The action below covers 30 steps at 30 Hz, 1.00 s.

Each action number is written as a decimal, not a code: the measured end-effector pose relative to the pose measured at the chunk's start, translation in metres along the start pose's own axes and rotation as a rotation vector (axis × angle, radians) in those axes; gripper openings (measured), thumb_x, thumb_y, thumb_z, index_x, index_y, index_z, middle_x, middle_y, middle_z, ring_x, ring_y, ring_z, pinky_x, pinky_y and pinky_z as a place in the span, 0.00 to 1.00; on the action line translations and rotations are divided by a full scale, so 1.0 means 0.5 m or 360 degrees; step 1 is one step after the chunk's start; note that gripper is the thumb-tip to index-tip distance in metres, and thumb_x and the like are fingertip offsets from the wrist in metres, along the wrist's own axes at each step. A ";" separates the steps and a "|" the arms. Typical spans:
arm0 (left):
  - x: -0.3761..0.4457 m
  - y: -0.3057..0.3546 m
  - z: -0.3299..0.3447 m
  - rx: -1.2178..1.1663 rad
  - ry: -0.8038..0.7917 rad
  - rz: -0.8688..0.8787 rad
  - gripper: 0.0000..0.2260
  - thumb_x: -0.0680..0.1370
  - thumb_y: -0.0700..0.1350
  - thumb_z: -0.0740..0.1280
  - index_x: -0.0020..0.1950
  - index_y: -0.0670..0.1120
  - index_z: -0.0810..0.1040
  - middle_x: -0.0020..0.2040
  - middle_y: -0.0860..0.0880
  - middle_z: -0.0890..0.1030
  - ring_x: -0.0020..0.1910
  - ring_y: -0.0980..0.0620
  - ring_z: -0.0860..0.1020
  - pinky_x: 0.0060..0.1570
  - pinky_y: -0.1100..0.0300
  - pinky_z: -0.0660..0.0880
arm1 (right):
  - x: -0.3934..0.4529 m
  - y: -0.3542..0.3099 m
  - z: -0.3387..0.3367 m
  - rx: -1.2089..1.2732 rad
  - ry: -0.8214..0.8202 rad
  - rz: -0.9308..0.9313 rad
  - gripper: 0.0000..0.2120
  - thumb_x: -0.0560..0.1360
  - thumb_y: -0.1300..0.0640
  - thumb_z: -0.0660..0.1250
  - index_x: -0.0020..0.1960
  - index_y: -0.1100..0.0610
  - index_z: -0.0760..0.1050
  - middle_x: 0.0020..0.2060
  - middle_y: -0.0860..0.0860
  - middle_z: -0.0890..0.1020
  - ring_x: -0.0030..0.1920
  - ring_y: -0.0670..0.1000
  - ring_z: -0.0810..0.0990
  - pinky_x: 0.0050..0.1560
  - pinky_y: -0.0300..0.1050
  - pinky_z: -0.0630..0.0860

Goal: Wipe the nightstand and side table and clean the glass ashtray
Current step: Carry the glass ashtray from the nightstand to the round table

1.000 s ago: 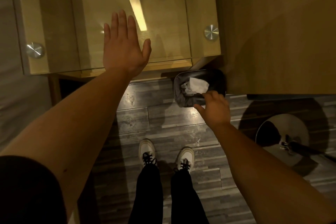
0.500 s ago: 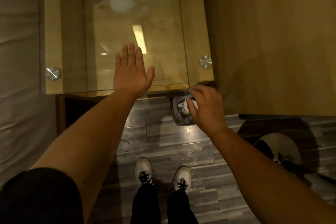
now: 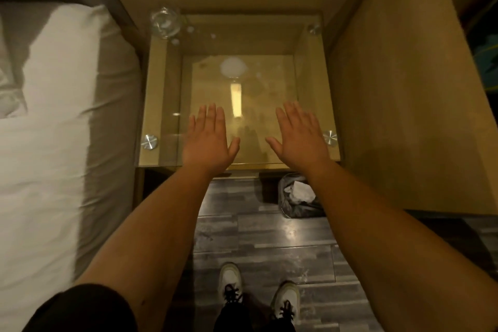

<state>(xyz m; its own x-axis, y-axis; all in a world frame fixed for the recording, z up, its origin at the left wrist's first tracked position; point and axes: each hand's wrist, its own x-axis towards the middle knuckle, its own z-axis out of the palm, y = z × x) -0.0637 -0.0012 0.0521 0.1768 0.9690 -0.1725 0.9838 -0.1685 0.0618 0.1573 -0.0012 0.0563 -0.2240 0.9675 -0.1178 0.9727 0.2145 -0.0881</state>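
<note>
- Since half a second ago our right hand (image 3: 299, 140) has come up from the waste bin (image 3: 297, 201) and is now over the glass counter (image 3: 242, 43) of the nightstand, beside our left hand (image 3: 208, 140).
- Our view has also changed: more of the far part of the counter shows now, and more of the bed (image 3: 54, 143) on the left of it.
- Both hands are over the near part of the counter, palms down, fingers stretched and spread a little. The grip of each hand is wide and holds nothing.
- We cannot tell if the palms touch the glass or are just above it.
- Our left hand is near the near left metal stud (image 3: 149, 141) of the counter, our right hand just beside the near right stud (image 3: 330, 138).
- At the far left corner of the counter stands a clear glass thing (image 3: 165, 21), perhaps the ashtray; it is too blurred to be sure.
- On the floor (image 3: 269, 237) just below the near right corner of the counter stands the waste bin, with crumpled white paper (image 3: 300, 191) in it; our right forearm passes over its right side.
- Our two shoes (image 3: 258, 294) are on the floor, well apart from the counter.
</note>
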 end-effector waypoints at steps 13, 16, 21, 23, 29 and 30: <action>-0.016 -0.144 -0.042 -0.0112 0.0136 -0.0086 0.37 0.77 0.66 0.46 0.77 0.41 0.49 0.78 0.41 0.52 0.77 0.44 0.47 0.74 0.47 0.46 | 0.106 -0.148 -0.065 -0.0017 0.0007 -0.0146 0.37 0.77 0.35 0.51 0.76 0.58 0.51 0.77 0.56 0.54 0.77 0.55 0.49 0.75 0.56 0.45; -0.002 -0.180 -0.055 -0.0113 0.0142 -0.0101 0.37 0.77 0.66 0.47 0.77 0.41 0.50 0.78 0.41 0.53 0.77 0.45 0.48 0.74 0.47 0.46 | 0.142 -0.168 -0.075 -0.0016 0.0029 -0.0185 0.37 0.76 0.35 0.51 0.76 0.58 0.51 0.77 0.56 0.55 0.77 0.56 0.50 0.75 0.55 0.46; 0.040 -0.237 -0.063 -0.0041 0.0140 -0.0137 0.37 0.76 0.65 0.47 0.76 0.41 0.52 0.77 0.40 0.57 0.76 0.43 0.52 0.74 0.46 0.49 | 0.222 -0.193 -0.071 -0.0017 0.0032 -0.0252 0.38 0.76 0.34 0.52 0.76 0.58 0.53 0.76 0.56 0.56 0.76 0.56 0.51 0.74 0.55 0.47; 0.065 -0.257 -0.064 -0.0011 0.0135 -0.0187 0.38 0.76 0.65 0.47 0.76 0.41 0.51 0.77 0.40 0.58 0.76 0.43 0.53 0.74 0.46 0.48 | 0.262 -0.198 -0.065 0.0003 0.0025 -0.0276 0.38 0.76 0.34 0.52 0.76 0.58 0.54 0.76 0.56 0.57 0.76 0.56 0.51 0.74 0.55 0.48; 0.161 -0.297 -0.062 -0.0081 0.0090 -0.0288 0.38 0.76 0.64 0.52 0.77 0.41 0.50 0.77 0.40 0.55 0.77 0.43 0.50 0.73 0.47 0.47 | 0.392 -0.200 -0.051 0.0079 -0.0033 -0.0309 0.38 0.75 0.34 0.53 0.76 0.57 0.53 0.76 0.56 0.59 0.76 0.55 0.53 0.74 0.54 0.49; 0.175 -0.303 -0.061 -0.0086 0.0099 -0.0296 0.37 0.76 0.64 0.53 0.77 0.41 0.50 0.77 0.40 0.55 0.77 0.43 0.50 0.73 0.47 0.47 | 0.413 -0.200 -0.048 0.0081 -0.0029 -0.0330 0.38 0.75 0.34 0.53 0.76 0.57 0.53 0.76 0.56 0.59 0.76 0.55 0.53 0.75 0.54 0.49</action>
<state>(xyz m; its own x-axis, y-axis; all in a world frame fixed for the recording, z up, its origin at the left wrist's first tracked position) -0.1982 0.1146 0.0575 -0.0116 0.9921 -0.1250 0.9959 0.0227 0.0876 0.0153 0.1803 0.0647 -0.4202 0.9008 -0.1095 0.9017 0.4010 -0.1619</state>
